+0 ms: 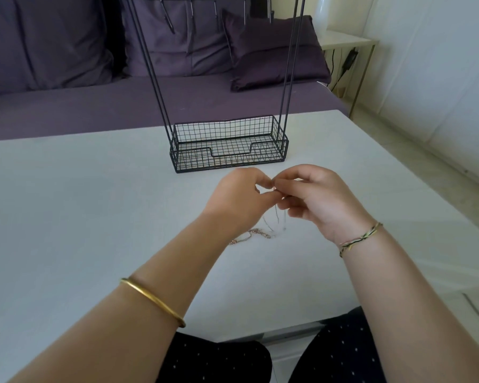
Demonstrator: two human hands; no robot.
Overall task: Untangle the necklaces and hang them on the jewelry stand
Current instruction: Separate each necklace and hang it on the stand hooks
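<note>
My left hand (238,196) and my right hand (314,196) meet fingertip to fingertip above the white table (67,217). Both pinch thin necklace chains (274,217), which hang down from the fingers. The loose ends lie in a small gold tangle (253,234) on the table under my left wrist. The black wire jewelry stand (228,145) stands just beyond my hands, its mesh basket holding nothing. Its hooks (191,26) hang bare along the top bar at the frame's upper edge.
A purple sofa (94,106) with cushions runs behind the table. At the back right stands a small side table (349,42) with cables. I wear a gold bangle on my left forearm and a woven bracelet on my right wrist.
</note>
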